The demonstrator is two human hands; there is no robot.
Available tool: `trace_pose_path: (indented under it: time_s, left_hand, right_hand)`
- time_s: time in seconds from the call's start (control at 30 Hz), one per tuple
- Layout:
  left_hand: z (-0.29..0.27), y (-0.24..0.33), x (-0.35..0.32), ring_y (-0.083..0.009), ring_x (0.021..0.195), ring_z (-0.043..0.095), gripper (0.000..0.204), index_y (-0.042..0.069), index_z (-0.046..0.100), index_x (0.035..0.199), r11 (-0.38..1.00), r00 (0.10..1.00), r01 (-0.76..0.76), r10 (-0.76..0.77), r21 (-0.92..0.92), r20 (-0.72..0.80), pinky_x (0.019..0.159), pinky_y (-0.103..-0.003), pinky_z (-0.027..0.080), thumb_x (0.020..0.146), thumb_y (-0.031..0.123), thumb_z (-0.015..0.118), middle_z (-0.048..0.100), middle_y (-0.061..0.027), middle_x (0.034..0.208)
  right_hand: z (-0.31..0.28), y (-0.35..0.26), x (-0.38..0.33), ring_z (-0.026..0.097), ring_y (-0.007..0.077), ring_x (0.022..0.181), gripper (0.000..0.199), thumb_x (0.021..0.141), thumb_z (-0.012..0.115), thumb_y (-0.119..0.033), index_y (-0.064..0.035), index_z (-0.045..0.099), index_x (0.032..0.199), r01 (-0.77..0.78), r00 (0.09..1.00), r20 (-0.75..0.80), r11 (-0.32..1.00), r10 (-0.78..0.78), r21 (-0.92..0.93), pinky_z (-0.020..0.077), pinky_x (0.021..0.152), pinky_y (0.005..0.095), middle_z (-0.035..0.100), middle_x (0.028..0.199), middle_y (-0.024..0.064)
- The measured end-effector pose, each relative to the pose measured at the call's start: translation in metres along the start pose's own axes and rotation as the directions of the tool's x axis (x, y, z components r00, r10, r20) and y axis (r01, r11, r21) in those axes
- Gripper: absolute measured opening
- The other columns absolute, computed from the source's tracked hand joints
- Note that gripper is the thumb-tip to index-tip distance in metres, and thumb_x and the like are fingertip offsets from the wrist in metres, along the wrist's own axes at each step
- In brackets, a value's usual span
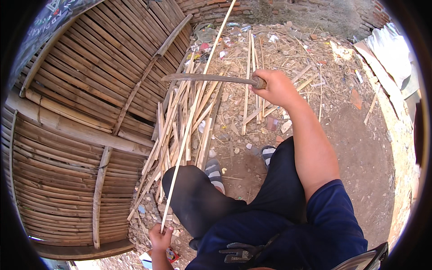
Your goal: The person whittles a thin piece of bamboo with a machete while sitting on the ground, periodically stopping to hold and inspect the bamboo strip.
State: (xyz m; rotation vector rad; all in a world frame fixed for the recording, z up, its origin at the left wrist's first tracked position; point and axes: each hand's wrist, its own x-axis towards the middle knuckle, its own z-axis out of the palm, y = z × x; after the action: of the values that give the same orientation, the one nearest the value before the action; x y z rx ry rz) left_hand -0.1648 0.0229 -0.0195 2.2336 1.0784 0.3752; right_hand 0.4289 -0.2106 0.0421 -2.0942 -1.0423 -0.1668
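Observation:
My right hand (275, 87) is wrapped round the wooden handle of a machete (211, 78). Its long, slightly curved blade points left, crossing over a pale strip of bamboo (186, 130); whether blade and strip touch I cannot tell. Low on the left, my left hand (160, 236) pinches the near end of that strip between thumb and fingers. The strip runs up past my left knee and on toward the brick wall. Beneath it, a heap of similar split strips (168, 139) lies on the ground.
A bamboo-slat wall (85, 103) stands close on my left. At the far end rises a brick wall (216, 12). More strips (247, 90) lie among shavings and rubble ahead. White sacking (390, 49) sits at the far right. My sandalled feet are on the dirt.

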Motion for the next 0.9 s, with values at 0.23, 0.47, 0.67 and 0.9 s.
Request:
trace_pose_path:
  time_s: [0.23, 0.47, 0.67, 0.9]
  left_hand:
    - [-0.02, 0.01, -0.001, -0.006, 0.054, 0.049, 0.033, 0.003, 0.056, 0.066, 0.997, 0.995, 0.056, -0.051, -0.058, 0.091, 0.049, -0.026, 0.04, 0.081, 0.012, 0.085, 0.057, 0.0002, 0.057]
    - [-0.02, 0.018, 0.001, -0.0066, 0.054, 0.053, 0.031, 0.002, 0.058, 0.069, 0.997, 0.992, 0.066, -0.062, -0.031, 0.109, 0.049, -0.026, 0.041, 0.081, 0.011, 0.085, 0.061, -0.0022, 0.059]
    - [-0.028, -0.007, -0.002, -0.0069, 0.054, 0.052, 0.033, 0.002, 0.057, 0.068, 0.993, 0.988, 0.12, -0.117, -0.019, 0.103, 0.049, -0.026, 0.04, 0.081, 0.011, 0.086, 0.059, -0.0014, 0.058]
    - [-0.04, -0.004, 0.002, -0.0072, 0.052, 0.045, 0.037, 0.003, 0.055, 0.065, 0.995, 1.0, 0.002, -0.004, 0.096, 0.02, 0.047, -0.029, 0.037, 0.077, 0.018, 0.087, 0.053, -0.0002, 0.054]
  right_hand:
    - [0.007, 0.028, 0.006, 0.071, 0.0397, 0.084, 0.025, 0.089, 0.078, -0.028, -0.0077, 0.068, 0.101, -0.161, 0.969, -0.193, 0.987, 0.155, -0.016, 0.0548, 0.074, 0.0479, 0.073, 0.086, 0.0175]
    - [0.009, 0.017, 0.004, 0.07, 0.0396, 0.093, 0.023, 0.088, 0.077, -0.025, -0.01, 0.068, 0.103, -0.153, 0.984, -0.117, 0.978, 0.137, -0.14, 0.0546, 0.081, 0.0505, 0.073, 0.09, 0.0173]
    - [0.008, 0.037, 0.004, 0.071, 0.0392, 0.093, 0.023, 0.088, 0.077, -0.026, -0.0096, 0.069, 0.103, -0.259, 0.953, -0.165, 0.966, 0.252, -0.021, 0.0546, 0.08, 0.0498, 0.074, 0.092, 0.0174]
    - [0.011, 0.043, 0.003, 0.071, 0.0391, 0.093, 0.03, 0.087, 0.078, -0.025, -0.0088, 0.071, 0.111, -0.241, 0.966, -0.125, 0.963, 0.227, -0.118, 0.0552, 0.082, 0.0486, 0.075, 0.098, 0.0184]
